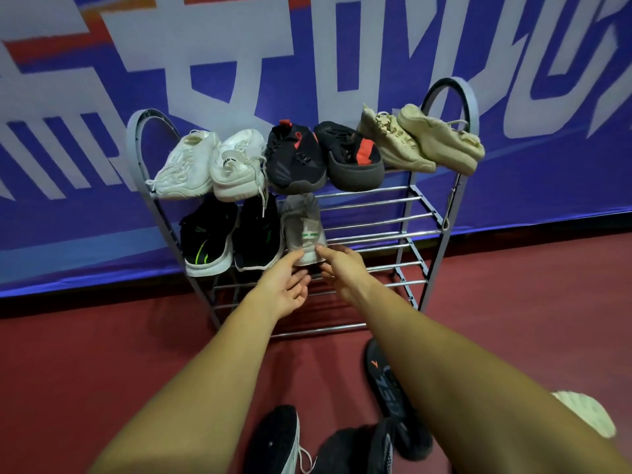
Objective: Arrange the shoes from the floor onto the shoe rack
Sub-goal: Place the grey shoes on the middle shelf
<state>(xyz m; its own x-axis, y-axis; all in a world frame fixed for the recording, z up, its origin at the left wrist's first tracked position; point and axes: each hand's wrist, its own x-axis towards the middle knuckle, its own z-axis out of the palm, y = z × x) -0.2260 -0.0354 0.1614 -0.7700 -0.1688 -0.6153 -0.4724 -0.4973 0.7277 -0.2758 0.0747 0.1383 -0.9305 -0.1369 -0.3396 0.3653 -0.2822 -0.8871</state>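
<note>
Reaching out to the shoe rack (pixel 427 213), both hands meet at the back end of a grey shoe (pixel 302 224). The grey shoe sits on the middle shelf, with its toe pointing away from the hands. The left hand (pixel 287 285) is open, palm turned up and fingers loose, and its thumb touches the heel of the shoe. The right hand (pixel 342 265) has its thumb on the heel too, with its fingers tucked lower down. I cannot tell if it holds the shoe or only touches it.

Just left of the hands, on the same shelf, stand two black shoes with green stripes (pixel 208 237), side by side and touching. Above the hands, on the top shelf, are a white pair (pixel 184 165), a black and red pair (pixel 294 159) and a tan pair (pixel 441 142). Below the arms, on the red floor (pixel 102 354), lie some dark shoes (pixel 273 439) and, further right, one white shoe (pixel 588 415). A blue banner (pixel 342 63) hangs behind the rack.
</note>
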